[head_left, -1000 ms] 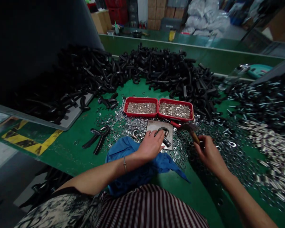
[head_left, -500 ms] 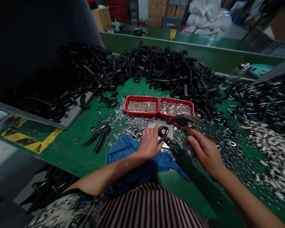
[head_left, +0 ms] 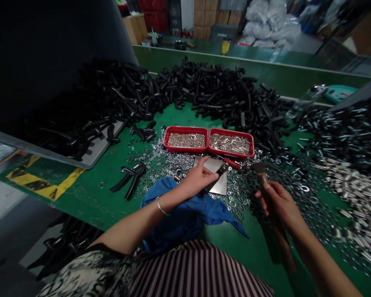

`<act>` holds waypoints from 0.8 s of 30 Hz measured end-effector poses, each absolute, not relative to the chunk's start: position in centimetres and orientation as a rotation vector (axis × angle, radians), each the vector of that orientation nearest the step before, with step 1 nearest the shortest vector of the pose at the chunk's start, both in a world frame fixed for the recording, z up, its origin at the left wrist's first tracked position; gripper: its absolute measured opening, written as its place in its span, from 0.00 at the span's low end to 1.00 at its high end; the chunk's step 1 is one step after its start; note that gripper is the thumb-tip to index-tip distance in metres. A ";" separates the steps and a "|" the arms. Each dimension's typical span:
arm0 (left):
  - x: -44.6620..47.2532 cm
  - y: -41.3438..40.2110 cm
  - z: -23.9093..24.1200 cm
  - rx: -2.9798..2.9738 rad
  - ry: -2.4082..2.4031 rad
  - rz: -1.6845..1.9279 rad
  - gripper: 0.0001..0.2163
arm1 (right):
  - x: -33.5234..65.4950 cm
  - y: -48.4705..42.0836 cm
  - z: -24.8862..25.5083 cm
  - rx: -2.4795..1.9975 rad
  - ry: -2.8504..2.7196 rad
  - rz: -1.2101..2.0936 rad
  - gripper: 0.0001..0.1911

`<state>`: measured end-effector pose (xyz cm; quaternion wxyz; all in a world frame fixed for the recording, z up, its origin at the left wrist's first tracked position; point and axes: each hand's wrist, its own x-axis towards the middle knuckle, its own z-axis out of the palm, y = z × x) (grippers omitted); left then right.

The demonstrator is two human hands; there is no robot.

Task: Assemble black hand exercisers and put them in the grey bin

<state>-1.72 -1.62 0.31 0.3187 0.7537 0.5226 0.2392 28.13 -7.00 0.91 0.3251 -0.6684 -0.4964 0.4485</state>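
Note:
My left hand (head_left: 198, 178) is closed on a black curved handle part (head_left: 214, 180) and holds it tilted above a small metal plate (head_left: 218, 166). My right hand (head_left: 280, 204) grips the wooden shaft of a hammer (head_left: 259, 170), whose head hangs low to the right of the plate. A blue cloth (head_left: 185, 212) lies under my left wrist. Two red trays (head_left: 208, 133) of small silver parts stand just beyond the plate. Loose silver washers (head_left: 154, 163) are scattered round the plate.
A big heap of black curved handles (head_left: 204, 93) fills the back of the green table (head_left: 89, 194). Silver pins (head_left: 352, 189) pile up at the right. An assembled black grip (head_left: 130, 177) lies left of the cloth. A grey tray (head_left: 89, 159) is at far left.
The hammer came down over the part on the plate, then drew back to the right. My left hand has lifted the black part off the plate and tilted it.

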 end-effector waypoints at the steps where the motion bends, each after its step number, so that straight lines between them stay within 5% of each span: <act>1: -2.1 -1.2 0.2 1.960 1.383 0.632 0.33 | 29.0 -7.0 0.4 -1.832 -1.419 1.028 0.20; 6: -3.7 -0.4 -1.7 2.169 1.526 0.579 0.19 | 29.3 -4.8 -1.4 -1.739 -2.041 0.090 0.17; 14: -3.6 -1.2 -2.6 2.274 1.469 0.561 0.18 | 22.0 2.6 -3.2 -1.701 -2.185 -0.032 0.16; 24: -3.1 3.6 1.6 2.577 1.265 0.844 0.18 | 23.0 1.3 0.4 -1.553 -2.144 0.047 0.14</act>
